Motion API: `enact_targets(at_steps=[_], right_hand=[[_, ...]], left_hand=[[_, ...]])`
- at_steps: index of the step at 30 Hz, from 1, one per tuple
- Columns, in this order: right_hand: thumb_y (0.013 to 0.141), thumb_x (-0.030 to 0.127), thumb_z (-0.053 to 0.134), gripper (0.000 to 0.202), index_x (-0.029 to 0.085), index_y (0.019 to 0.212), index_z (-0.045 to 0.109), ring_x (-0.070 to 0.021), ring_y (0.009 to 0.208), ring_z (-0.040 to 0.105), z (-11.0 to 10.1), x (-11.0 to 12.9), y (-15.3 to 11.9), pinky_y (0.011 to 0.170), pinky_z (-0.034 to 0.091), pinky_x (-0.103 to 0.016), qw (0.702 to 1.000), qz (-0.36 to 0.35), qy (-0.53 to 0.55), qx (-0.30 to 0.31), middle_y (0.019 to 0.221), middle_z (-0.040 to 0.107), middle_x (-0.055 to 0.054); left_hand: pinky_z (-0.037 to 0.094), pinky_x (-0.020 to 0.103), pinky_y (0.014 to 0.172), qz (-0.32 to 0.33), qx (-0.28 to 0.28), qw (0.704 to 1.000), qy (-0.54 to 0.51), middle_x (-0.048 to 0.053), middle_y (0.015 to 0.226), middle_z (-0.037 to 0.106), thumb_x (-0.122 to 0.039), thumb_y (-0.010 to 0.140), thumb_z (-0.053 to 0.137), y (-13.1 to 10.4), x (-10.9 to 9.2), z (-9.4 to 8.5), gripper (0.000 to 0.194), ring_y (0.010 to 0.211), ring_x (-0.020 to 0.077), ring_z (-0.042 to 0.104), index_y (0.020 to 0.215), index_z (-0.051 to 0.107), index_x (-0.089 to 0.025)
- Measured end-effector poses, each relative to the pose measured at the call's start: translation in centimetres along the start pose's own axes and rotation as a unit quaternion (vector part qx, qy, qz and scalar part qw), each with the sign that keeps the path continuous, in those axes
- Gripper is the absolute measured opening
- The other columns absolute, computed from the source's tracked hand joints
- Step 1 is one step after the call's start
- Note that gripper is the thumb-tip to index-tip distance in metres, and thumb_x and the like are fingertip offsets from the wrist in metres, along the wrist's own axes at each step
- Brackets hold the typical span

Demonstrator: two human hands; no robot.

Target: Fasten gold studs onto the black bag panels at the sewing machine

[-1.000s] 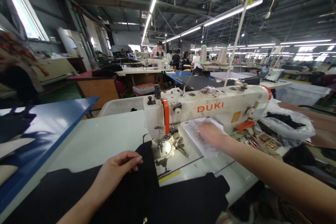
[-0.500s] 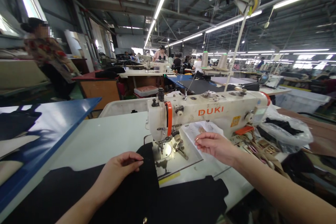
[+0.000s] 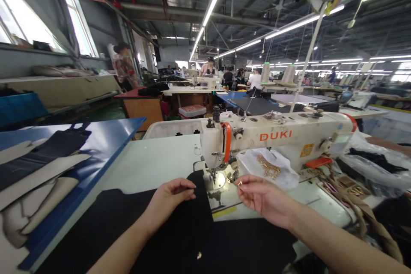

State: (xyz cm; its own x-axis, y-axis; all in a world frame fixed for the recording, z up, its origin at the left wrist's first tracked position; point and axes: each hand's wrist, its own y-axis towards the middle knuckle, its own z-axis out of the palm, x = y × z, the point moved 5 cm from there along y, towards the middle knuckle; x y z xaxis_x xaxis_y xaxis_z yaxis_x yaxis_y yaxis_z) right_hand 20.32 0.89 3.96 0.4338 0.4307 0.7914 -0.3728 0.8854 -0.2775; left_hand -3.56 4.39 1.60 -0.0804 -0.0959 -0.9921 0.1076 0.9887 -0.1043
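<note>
Black material cut in large flat panels [image 3: 128, 209] lies over the near side of the sewing table. My left hand [image 3: 171, 199] is over it with thumb and fingertips pinched together; what they hold, if anything, is too small to make out. My right hand [image 3: 265, 197] pinches a small gold metal fitting [image 3: 239, 184], right of the needle plate [image 3: 218, 180]. Behind that hand, a white plastic bag [image 3: 290, 175] holds a heap of similar gold fittings [image 3: 269, 167]. A shiny gold piece [image 3: 199, 255] shows on the black panel near me.
The DUKI sewing machine [image 3: 276, 135] stands just ahead. A blue table [image 3: 105, 145] with cut pieces is at left. Tan straps [image 3: 356, 205] and a clear bag [image 3: 379, 167] of black material lie at right. A person [image 3: 125, 68] stands far left.
My right hand has moved away from the bag, back toward the needle area, carrying the gold fitting. The gold heap is now uncovered. The view has turned left; the person at left is farther off.
</note>
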Motion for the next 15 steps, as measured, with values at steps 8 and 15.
enact_targets(at_steps=[8,15], right_hand=[[0.049,0.044,0.082,0.046,0.016,0.07,0.053,-0.0135,0.061,0.065,2.7,-3.6,4.1,0.061,0.048,-0.024,0.989,-0.076,-0.126,-0.028,0.067,0.069,-0.002],[0.053,0.042,0.08,0.038,0.017,0.067,0.057,-0.0132,0.062,0.063,3.9,-4.9,6.6,0.059,0.044,-0.023,0.978,-0.142,-0.137,-0.067,0.059,0.062,0.003]], left_hand=[[0.05,0.023,0.069,-0.005,-0.022,0.999,-0.024,0.001,0.068,0.072,-0.028,0.052,0.078,-1.0,-0.6,0.7,0.025,0.068,0.0154,0.066,0.073,0.069,-0.017],[0.049,0.02,0.066,0.028,-0.043,0.998,-0.028,0.0,0.063,0.07,-0.028,0.052,0.077,-1.1,-0.9,0.9,0.02,0.064,0.0128,0.064,0.063,0.065,-0.017]])
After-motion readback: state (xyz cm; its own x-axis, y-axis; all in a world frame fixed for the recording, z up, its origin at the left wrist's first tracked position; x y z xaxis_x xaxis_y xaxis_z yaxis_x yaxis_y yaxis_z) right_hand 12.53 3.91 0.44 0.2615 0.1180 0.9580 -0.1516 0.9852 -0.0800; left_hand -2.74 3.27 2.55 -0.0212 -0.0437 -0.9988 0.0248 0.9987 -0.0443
